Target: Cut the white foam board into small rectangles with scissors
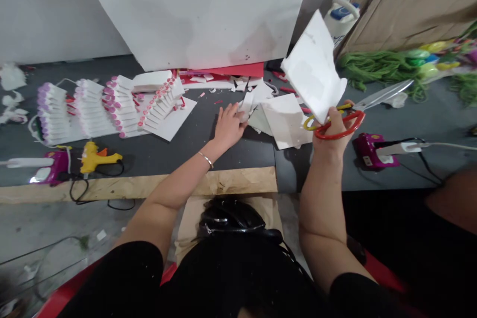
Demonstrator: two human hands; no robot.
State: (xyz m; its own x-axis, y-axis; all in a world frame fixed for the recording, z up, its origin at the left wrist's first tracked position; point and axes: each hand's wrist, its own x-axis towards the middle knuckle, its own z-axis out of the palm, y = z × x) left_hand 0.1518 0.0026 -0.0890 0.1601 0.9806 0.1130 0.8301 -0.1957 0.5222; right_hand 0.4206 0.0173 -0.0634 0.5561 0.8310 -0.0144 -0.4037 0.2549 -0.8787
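My left hand [228,125] lies on the dark table, its fingertips at small white foam scraps [246,104]; whether it grips one cannot be made out. Raised over the table, my right hand [335,131] is closed on scissors [382,95] with red and yellow handles and on a white foam board piece [316,67]. The scissors' blades point right. Between my hands lies a flat white board [288,119] on the table. White foam pieces with pink tips [158,107] stand in rows left of my left hand.
A yellow glue gun [97,158] and a purple power block [57,166] are at left. Another purple block [375,152] sits at right with cables. Green yarn [380,65], cardboard [406,15] and a white bottle [340,21] are behind. A person's arm [454,198] shows at right.
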